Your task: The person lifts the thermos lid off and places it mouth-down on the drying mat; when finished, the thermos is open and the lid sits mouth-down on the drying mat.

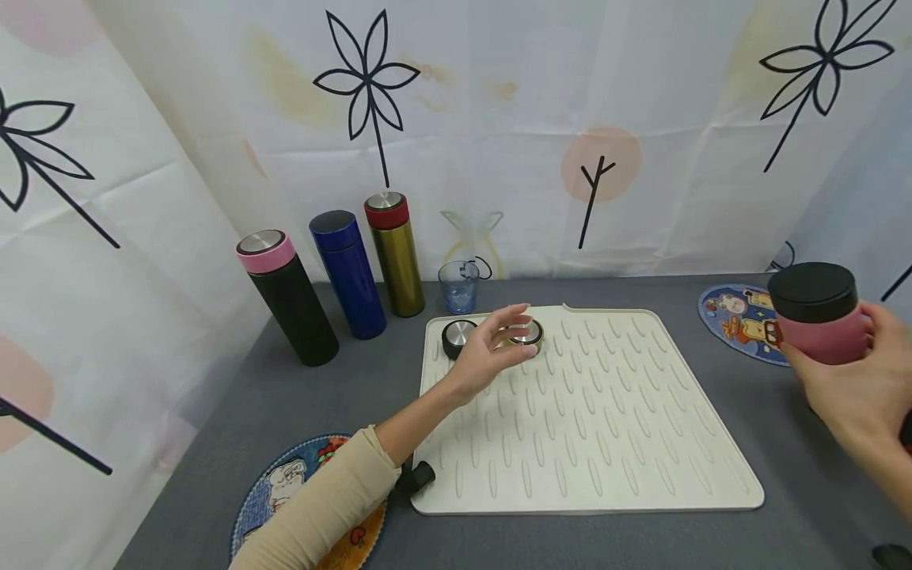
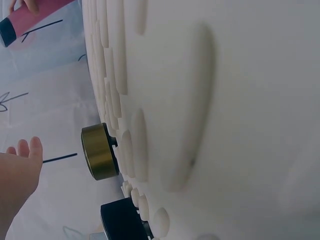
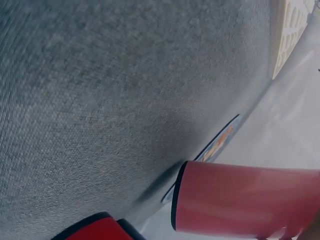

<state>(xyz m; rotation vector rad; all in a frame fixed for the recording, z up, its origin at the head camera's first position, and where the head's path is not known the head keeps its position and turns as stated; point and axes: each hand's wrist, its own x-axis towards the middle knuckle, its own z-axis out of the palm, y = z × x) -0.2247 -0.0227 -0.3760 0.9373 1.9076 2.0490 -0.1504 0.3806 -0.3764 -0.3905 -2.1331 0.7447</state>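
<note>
My right hand (image 1: pixel 858 388) grips a pink vacuum jar (image 1: pixel 822 336) with a black lid, lifted off the table at the right. In the right wrist view the jar (image 3: pixel 245 200) shows a black rim around its base. My left hand (image 1: pixel 488 352) reaches over the back left of a cream ridged drying mat (image 1: pixel 591 427), fingers loosely extended. Beneath the fingers stands a gold-sided bottle cap (image 1: pixel 533 336), and left of it a black cap (image 1: pixel 456 336) with a silver top. In the left wrist view the hand (image 2: pixel 20 172) is apart from the gold cap (image 2: pixel 99 151).
Left of the mat stand a black bottle (image 1: pixel 295 309) with pink collar, a blue bottle (image 1: pixel 349 273), a gold bottle (image 1: pixel 397 261) and a clear glass (image 1: pixel 458 289). Round patterned placemats lie front left (image 1: pixel 274 483) and back right (image 1: pixel 744 321). A red object (image 3: pixel 100 230) is partly visible.
</note>
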